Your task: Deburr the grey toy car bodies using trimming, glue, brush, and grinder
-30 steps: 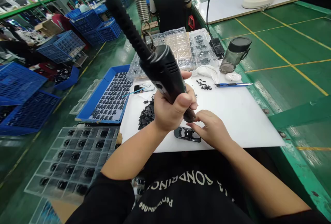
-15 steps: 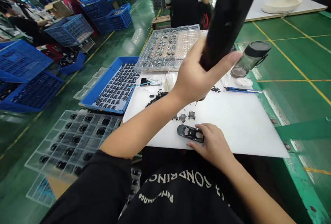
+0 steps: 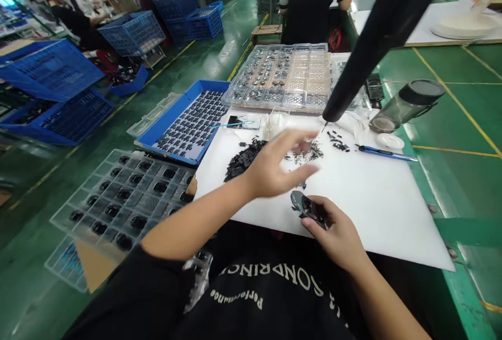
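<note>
My right hand (image 3: 338,233) is closed round a small dark grey toy car body (image 3: 299,203), tilted just above the front of the white work mat (image 3: 392,214). My left hand (image 3: 270,168) is over the middle of the mat with nothing in it, its thumb and fingers apart and slightly blurred. Up and to the right of it hangs a black electric screwdriver (image 3: 366,55), its thin bit pointing down. A heap of small black plastic parts (image 3: 245,159) lies by my left wrist. Scattered tiny screws (image 3: 308,153) lie beyond my left fingers.
Past the mat stands a clear compartment box (image 3: 309,76) of small parts. At left are a blue tray (image 3: 172,144) with rows of black pieces and a clear divided tray (image 3: 149,204). A bottle (image 3: 411,102) and a blue cutter knife (image 3: 386,153) sit right. A person (image 3: 314,5) stands beyond.
My left hand has let go of the screwdriver and come down left. The screwdriver now hangs by itself. My right hand has lifted and tilted the car body. The view has shifted.
</note>
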The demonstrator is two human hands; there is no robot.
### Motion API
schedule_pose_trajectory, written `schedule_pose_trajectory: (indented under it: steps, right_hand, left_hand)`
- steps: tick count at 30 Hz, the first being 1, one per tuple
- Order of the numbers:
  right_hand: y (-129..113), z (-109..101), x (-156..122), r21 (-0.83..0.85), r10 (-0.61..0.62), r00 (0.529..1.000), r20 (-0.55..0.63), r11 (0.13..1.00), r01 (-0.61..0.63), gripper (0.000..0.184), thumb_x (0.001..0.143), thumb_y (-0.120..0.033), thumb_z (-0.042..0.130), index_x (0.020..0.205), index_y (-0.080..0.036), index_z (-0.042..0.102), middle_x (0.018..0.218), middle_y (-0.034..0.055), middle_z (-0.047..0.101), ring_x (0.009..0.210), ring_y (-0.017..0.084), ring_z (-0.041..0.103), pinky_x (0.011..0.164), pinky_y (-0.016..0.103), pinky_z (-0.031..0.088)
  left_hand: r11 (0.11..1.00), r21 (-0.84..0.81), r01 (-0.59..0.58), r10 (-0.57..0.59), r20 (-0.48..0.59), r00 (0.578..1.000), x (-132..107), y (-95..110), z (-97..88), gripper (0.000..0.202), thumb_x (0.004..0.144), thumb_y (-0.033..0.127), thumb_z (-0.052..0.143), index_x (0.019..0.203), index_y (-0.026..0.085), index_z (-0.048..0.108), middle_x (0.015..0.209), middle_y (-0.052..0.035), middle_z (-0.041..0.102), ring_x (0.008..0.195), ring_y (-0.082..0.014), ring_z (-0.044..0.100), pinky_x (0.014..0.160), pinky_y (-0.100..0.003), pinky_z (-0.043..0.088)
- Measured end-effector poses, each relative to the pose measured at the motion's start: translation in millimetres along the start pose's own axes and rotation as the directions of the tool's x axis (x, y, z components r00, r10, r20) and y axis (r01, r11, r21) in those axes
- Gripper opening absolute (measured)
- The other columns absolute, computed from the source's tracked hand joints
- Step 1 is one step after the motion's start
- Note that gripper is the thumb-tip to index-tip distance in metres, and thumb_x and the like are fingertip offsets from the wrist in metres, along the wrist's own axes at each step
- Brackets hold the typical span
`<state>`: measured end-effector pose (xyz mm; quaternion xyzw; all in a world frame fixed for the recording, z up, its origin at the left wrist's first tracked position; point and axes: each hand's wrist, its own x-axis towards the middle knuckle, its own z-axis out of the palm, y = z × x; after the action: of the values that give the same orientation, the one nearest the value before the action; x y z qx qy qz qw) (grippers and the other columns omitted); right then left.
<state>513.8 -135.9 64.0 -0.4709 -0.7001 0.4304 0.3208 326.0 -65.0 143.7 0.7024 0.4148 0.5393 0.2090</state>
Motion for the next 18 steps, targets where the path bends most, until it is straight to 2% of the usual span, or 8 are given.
schedule_pose_trajectory:
  steps: [2,5,8,10,14,18]
  right_hand:
    - [-1,3,-6,0.263,0.070,0.993,0.094,0.960,-0.092,0.039,0.088,-0.055,0.056,0.107,-0.022,0.061,0.094,0.0090,0.067,0.078,0.026,0.063,0.072,0.041,0.053]
    - [-1,16,-11,0.592,0.100,0.963,0.249,0.772,-0.233,0.043,0.094,-0.057,0.043,0.103,-0.019,0.062,0.088,0.0086,0.064,0.063,0.019,0.055,0.059,0.035,0.048]
    - [-3,31,-12,0.733,0.101,0.930,0.354,0.588,-0.343,0.040,0.097,-0.053,0.041,0.102,-0.019,0.061,0.088,0.0074,0.063,0.060,0.016,0.051,0.055,0.030,0.042]
    - [-5,38,-13,0.759,0.106,0.915,0.389,0.526,-0.383,0.039,0.097,-0.052,0.041,0.098,-0.019,0.062,0.087,0.0067,0.062,0.060,0.015,0.051,0.054,0.027,0.040]
    - [-8,41,-14,0.748,0.148,0.904,0.401,0.517,-0.417,0.040,0.096,-0.054,0.044,0.094,-0.018,0.061,0.085,0.0053,0.061,0.058,0.013,0.050,0.051,0.025,0.038]
    - [-12,37,-15,0.663,0.150,0.917,0.370,0.649,-0.373,0.041,0.096,-0.055,0.045,0.087,-0.018,0.059,0.077,0.0026,0.058,0.057,0.013,0.048,0.053,0.026,0.038]
  left_hand:
    - [1.000,-0.017,-0.022,0.023,0.093,0.995,-36,-1,-8.3,0.039,0.086,0.047,0.062,0.114,0.020,0.065,0.101,-0.0092,0.065,0.084,-0.0179,0.067,0.070,-0.033,0.057]
    - [0.996,-0.064,-0.057,0.069,0.202,0.977,-81,-5,-16.7,0.033,0.086,0.032,0.066,0.117,0.020,0.062,0.102,-0.0104,0.063,0.076,-0.0148,0.062,0.072,-0.033,0.058]
    - [0.997,-0.046,-0.067,0.074,0.168,0.983,-102,-11,-17.1,0.035,0.086,0.018,0.063,0.120,0.022,0.059,0.103,-0.0102,0.060,0.080,-0.0156,0.060,0.069,-0.031,0.057]
    - [0.999,-0.026,-0.037,0.040,0.145,0.989,-106,-16,-15.2,0.035,0.083,0.016,0.066,0.117,0.022,0.059,0.100,-0.0090,0.059,0.082,-0.0169,0.060,0.066,-0.030,0.056]
    - [0.999,-0.037,0.005,0.001,0.159,0.987,-107,-22,-14.1,0.032,0.078,0.016,0.071,0.108,0.023,0.059,0.095,-0.0056,0.057,0.070,-0.0133,0.054,0.062,-0.030,0.053]
    - [0.999,-0.042,0.029,-0.022,0.160,0.987,-113,-23,-14.9,0.029,0.079,0.014,0.068,0.104,0.025,0.059,0.092,-0.0045,0.055,0.073,-0.0150,0.053,0.061,-0.030,0.051]
